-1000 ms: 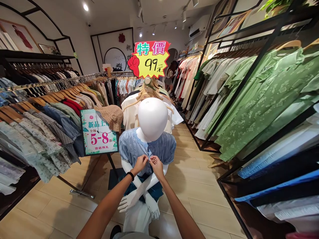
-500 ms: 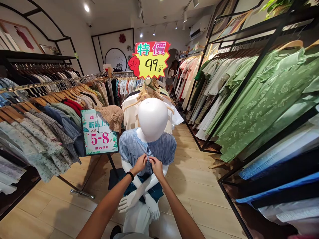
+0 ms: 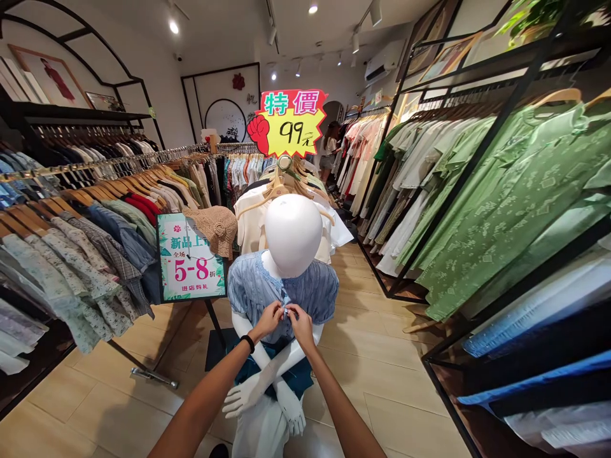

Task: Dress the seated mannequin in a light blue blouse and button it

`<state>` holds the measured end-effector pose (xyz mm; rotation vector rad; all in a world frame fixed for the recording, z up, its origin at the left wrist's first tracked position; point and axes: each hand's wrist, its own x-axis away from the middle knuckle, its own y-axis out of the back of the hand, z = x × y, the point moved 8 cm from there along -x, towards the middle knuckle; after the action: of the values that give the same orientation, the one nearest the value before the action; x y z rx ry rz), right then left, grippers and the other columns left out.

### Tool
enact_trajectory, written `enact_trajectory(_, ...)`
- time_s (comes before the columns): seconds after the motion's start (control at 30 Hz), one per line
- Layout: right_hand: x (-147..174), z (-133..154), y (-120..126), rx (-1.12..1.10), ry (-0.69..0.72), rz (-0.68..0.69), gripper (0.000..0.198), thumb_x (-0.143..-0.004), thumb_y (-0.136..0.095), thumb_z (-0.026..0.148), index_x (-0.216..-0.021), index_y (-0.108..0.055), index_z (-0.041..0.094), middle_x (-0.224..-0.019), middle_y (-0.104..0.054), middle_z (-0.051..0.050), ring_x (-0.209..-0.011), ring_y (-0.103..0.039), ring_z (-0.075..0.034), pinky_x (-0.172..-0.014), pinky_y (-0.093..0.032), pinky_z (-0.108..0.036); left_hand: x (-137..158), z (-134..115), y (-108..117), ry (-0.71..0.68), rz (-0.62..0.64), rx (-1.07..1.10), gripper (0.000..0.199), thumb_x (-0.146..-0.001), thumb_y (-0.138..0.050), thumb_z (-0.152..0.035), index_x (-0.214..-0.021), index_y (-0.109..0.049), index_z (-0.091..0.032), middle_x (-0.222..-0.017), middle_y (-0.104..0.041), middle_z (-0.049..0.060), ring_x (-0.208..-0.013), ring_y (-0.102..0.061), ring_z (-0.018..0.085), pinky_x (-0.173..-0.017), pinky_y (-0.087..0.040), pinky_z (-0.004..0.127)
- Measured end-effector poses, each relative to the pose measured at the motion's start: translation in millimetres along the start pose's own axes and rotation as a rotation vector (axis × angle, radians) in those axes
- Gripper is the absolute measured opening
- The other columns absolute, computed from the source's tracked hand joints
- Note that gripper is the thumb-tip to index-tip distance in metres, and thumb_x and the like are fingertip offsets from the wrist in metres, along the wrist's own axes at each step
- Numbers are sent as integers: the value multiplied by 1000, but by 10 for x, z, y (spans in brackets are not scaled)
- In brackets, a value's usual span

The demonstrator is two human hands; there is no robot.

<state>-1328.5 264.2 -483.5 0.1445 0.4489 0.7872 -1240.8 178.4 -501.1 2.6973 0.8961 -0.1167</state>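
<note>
A blue short-sleeved blouse (image 3: 312,283) dresses a white mannequin (image 3: 293,232) whose arms cross at the front. At the blouse's front opening, my left hand (image 3: 268,319) pinches the fabric edge, a dark band around that wrist. My right hand (image 3: 299,323) meets it from the other side, its fingers closed on the same placket. The fingertips of both hands almost touch. Above them the neckline parts in a narrow gap. Any button between the fingers is too small to make out.
Just behind the mannequin, clothes hang under a yellow price sign (image 3: 292,127). A straw hat (image 3: 217,229) overlaps a sign board (image 3: 191,267) on the left. Garment racks line both sides, with green dresses (image 3: 506,203) on the right. Another person (image 3: 329,149) stands far back.
Both hands stay at the blouse's front, with only slight finger movement. The camera view has tilted a little, so the surroundings sit slightly lower.
</note>
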Motion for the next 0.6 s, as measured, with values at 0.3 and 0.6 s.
enact_trajectory(0.3,11,-233,-8,-31,-130,-57,46,-76,-51,52,-95,-66,12,-81,-74,-14,-70,-70,-22,-66,-57,-34,-39,132,110,87,-117,-66,36,-86,-48,-53,-73,-48,-19,-62,-53,-3,-56,-51,11,-58,-43,25)
enact_trajectory(0.6,-205,36,72,155,-43,-158,43,-84,-44,47,-99,-69,15,-105,-71,-18,-95,-63,-28,-89,-47,-41,-42,-223,315,-2,-346,-340,17,-92,-46,-35,-91,-56,-20,-92,-64,5,-83,-60,17,-74,-46,29)
